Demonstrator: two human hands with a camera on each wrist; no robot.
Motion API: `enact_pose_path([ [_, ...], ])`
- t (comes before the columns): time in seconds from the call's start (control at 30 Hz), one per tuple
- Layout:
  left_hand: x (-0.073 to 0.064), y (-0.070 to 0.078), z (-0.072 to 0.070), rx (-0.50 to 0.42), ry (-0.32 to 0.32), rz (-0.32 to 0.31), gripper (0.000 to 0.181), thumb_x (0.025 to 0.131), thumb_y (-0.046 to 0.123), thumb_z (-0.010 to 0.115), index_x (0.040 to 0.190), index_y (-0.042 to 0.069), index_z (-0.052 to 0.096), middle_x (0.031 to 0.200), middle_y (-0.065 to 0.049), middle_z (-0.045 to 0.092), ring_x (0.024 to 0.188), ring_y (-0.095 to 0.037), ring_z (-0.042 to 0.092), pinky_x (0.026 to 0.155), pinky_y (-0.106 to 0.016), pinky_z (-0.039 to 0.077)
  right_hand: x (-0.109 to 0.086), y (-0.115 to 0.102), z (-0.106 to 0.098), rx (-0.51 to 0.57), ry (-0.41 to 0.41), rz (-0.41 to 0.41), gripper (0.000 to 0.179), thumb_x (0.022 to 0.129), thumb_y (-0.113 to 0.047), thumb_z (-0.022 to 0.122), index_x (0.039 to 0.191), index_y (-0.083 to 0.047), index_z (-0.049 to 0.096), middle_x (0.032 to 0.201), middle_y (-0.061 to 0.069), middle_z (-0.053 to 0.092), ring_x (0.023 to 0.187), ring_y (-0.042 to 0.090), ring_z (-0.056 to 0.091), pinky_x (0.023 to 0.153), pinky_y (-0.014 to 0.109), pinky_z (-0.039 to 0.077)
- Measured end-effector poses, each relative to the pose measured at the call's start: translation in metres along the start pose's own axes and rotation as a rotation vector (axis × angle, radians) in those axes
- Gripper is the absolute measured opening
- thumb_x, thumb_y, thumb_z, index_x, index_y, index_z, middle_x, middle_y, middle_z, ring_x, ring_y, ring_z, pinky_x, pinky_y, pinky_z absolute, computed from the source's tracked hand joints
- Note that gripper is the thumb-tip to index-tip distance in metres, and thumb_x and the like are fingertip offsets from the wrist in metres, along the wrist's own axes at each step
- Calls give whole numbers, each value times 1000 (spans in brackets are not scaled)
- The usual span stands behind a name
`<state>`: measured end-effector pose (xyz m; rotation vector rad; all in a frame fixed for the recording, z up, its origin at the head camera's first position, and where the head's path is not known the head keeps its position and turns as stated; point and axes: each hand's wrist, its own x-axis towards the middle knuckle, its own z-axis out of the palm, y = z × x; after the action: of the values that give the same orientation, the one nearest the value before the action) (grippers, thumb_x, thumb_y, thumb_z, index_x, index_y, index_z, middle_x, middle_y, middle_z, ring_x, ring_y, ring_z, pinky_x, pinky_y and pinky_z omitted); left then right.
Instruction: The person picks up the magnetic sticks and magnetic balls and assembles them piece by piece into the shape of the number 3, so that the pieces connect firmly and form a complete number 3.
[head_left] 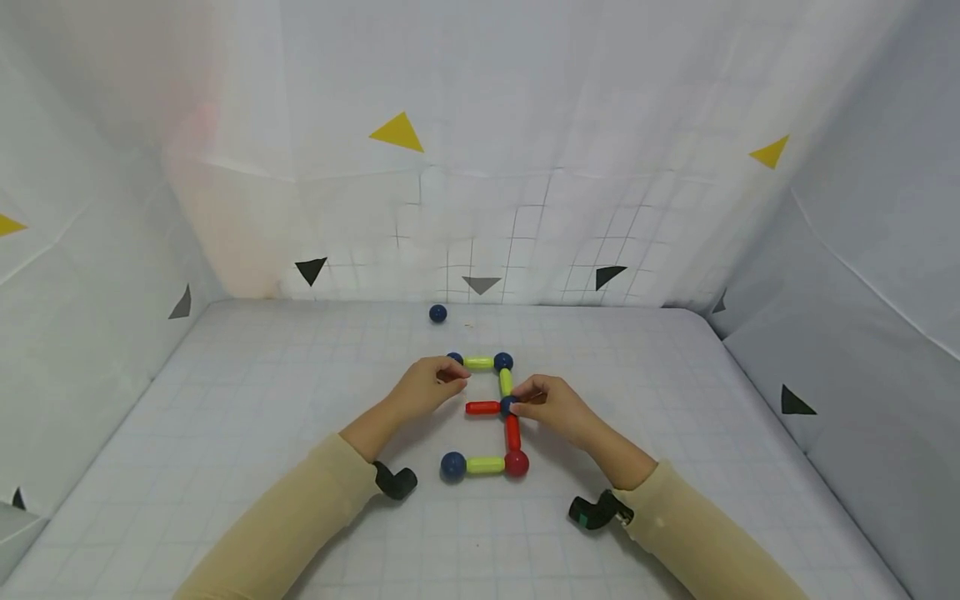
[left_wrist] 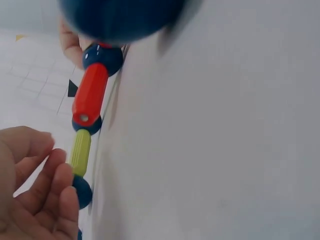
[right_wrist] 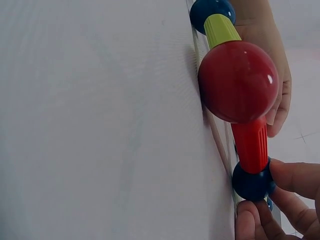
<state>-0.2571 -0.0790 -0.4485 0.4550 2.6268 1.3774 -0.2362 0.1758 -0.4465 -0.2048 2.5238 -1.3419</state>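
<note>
My right hand (head_left: 558,410) pinches the middle blue ball (right_wrist: 251,181) between thumb and fingertips. From that ball a red rod (head_left: 482,407) sticks out to the left with its far end free. Another red rod (head_left: 513,435) leads down to a red ball (right_wrist: 239,81), where a yellow-green rod (head_left: 485,466) links to a blue ball (head_left: 453,467). Upward, a yellow-green rod (head_left: 506,382) joins the top right blue ball (head_left: 503,362). A further yellow-green rod (head_left: 478,363) runs to the top left blue ball (left_wrist: 82,191). Beside it, my left hand (head_left: 427,387) holds nothing, fingers loosely bent.
A loose blue ball (head_left: 438,313) lies near the back edge of the white gridded table (head_left: 300,350). White sheeting (head_left: 525,83) with yellow and dark triangles stands behind and at both sides. Dark wrist cameras (head_left: 396,482) hang under both sleeves.
</note>
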Motion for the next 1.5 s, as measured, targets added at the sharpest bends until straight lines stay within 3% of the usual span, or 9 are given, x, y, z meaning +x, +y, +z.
enact_pose_path([
  [0.33, 17, -8, -6, -36, 192, -10, 16, 97, 19, 68, 111, 12, 70, 104, 0, 69, 99, -18, 63, 77, -32, 53, -2, 1, 0, -1, -3, 8, 21, 90, -15, 76, 108, -9, 69, 103, 4, 67, 95, 21, 61, 80, 34, 53],
  [0.6, 39, -11, -10, -102, 316, -35, 31, 96, 18, 68, 124, 6, 65, 124, -10, 62, 112, -24, 58, 92, -39, 50, -2, 3, 0, 0, 7, 20, 18, 89, -14, 76, 106, -11, 70, 101, 2, 67, 94, 20, 62, 80, 34, 53],
  [0.77, 53, -12, -13, -164, 380, -91, 37, 96, 21, 68, 129, 6, 61, 131, -11, 59, 117, -25, 54, 95, -41, 49, -3, 5, 0, 14, 3, 11, 19, 89, -13, 76, 106, -8, 70, 102, 3, 68, 95, 19, 63, 81, 34, 54],
  [1.03, 78, -19, -16, -174, 474, -107, 45, 96, 21, 68, 137, 9, 56, 139, -10, 53, 129, -27, 48, 104, -40, 44, -4, 1, -2, 13, -7, 6, 19, 90, -14, 76, 106, -9, 69, 104, 3, 67, 96, 20, 62, 82, 34, 53],
  [1.37, 92, -26, -16, -93, 409, -156, 58, 98, 25, 64, 151, 14, 42, 158, -12, 35, 148, -30, 28, 119, -46, 24, -2, 0, -2, 18, -13, -8, 18, 91, -15, 75, 106, -9, 70, 104, 3, 68, 97, 20, 62, 81, 34, 53],
  [1.5, 97, -30, -14, -78, 373, -182, 60, 99, 26, 62, 153, 15, 39, 160, -10, 33, 149, -29, 26, 119, -45, 22, -3, 1, 0, 15, -2, 1, 17, 90, -14, 75, 106, -9, 70, 103, 2, 67, 96, 20, 62, 81, 34, 53],
])
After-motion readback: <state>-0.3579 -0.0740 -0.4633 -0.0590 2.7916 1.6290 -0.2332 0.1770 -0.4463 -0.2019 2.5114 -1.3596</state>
